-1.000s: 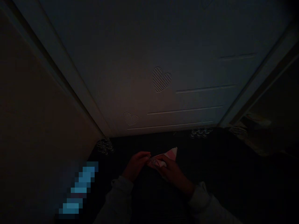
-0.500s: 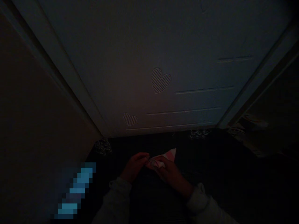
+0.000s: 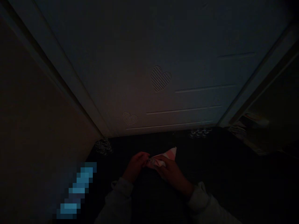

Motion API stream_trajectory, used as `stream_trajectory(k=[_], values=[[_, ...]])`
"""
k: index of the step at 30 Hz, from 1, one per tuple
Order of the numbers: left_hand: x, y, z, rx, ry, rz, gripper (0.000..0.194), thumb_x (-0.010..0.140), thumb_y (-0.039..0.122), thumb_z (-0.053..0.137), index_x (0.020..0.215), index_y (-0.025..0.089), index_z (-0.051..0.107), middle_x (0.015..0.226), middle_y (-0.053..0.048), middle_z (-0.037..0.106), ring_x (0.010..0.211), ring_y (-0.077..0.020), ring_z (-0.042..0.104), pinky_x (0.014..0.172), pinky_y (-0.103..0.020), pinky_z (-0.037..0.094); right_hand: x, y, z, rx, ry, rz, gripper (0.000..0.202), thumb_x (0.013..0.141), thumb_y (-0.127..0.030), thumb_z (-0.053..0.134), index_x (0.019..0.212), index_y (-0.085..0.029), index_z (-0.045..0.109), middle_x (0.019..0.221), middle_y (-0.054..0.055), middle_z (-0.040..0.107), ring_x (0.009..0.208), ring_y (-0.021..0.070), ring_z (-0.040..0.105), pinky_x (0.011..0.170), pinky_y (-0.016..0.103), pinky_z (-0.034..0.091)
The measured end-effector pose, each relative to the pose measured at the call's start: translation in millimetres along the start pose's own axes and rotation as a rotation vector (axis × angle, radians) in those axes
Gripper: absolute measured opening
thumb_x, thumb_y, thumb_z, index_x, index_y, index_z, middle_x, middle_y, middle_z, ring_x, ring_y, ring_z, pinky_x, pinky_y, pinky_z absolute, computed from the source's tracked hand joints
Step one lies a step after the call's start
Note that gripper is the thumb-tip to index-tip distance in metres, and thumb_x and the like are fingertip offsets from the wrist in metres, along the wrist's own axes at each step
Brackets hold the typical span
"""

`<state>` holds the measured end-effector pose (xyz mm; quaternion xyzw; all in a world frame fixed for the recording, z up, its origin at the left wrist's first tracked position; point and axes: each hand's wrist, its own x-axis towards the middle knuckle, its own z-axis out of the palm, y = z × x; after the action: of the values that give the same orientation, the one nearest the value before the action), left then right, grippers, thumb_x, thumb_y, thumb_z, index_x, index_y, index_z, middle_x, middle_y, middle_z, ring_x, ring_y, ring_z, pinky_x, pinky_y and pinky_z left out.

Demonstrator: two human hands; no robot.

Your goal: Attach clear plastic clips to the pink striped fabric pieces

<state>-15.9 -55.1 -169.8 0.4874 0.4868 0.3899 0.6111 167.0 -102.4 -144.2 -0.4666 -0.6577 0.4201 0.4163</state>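
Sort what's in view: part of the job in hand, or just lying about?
In hand:
- cloth, held in the right hand
- small shiny thing at the cloth, too dark to name
- left hand, at the cloth's left end

Lying about:
- left shiny cluster
- right shiny cluster

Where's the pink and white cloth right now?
In the head view, the cloth is low and near the middle, held in the right hand, beside the left hand.
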Motion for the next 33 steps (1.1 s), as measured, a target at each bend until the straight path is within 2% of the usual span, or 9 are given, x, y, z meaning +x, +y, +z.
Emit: stream_trajectory(k=[5, 14, 24, 33], values=[[-2.4, 4.5, -1.1, 0.036, -0.012, 0.002, 0.017, 0.092, 0.03, 0.062, 0.092, 0.014, 0.065, 0.072, 0.003, 0.061, 0.062, -0.0124, 0.059, 0.062, -0.029, 0.051, 0.5, 3.1, -0.4, -0.004, -0.002, -0.019, 0.024, 0.089, -0.025, 0.05, 0.101, -0.019, 0.069, 0.102, 0.011, 0.077, 0.096, 0.0252, 0.071, 0.083, 0.036, 0.054], [-4.2, 8.0, -1.4, 0.002, -0.044, -0.046, 0.016, 0.092, 0.029, 0.063, 0.098, 0.014, 0.066, 0.09, -0.002, 0.068, 0.08, -0.0173, 0.066, 0.078, -0.037, 0.054, -0.1, 7.9, -5.0, 0.023, -0.011, -0.014, 0.03, 0.078, -0.01, 0.056, 0.103, -0.02, 0.069, 0.105, 0.009, 0.076, 0.099, 0.0249, 0.069, 0.089, 0.038, 0.051], [-7.6, 13.4, -3.3, -0.073, -0.091, -0.058, 0.016, 0.09, 0.026, 0.066, 0.102, 0.014, 0.067, 0.101, -0.005, 0.071, 0.093, -0.0204, 0.067, 0.09, -0.044, 0.051, -2.5, 8.7, -5.6, 0.04, -0.001, -0.012, 0.022, 0.08, -0.014, 0.055, 0.096, -0.017, 0.069, 0.099, 0.009, 0.077, 0.091, 0.0236, 0.07, 0.081, 0.035, 0.052], [-12.4, 18.4, -2.1, -0.179, -0.143, -0.033, 0.02, 0.082, 0.018, 0.073, 0.102, 0.015, 0.07, 0.107, -0.005, 0.072, 0.103, -0.0227, 0.065, 0.1, -0.048, 0.044, -2.5, 7.1, -6.8, 0.031, 0.031, 0.014, 0.018, 0.087, -0.022, 0.056, 0.099, -0.021, 0.069, 0.099, 0.007, 0.077, 0.094, 0.0243, 0.069, 0.083, 0.037, 0.051]])
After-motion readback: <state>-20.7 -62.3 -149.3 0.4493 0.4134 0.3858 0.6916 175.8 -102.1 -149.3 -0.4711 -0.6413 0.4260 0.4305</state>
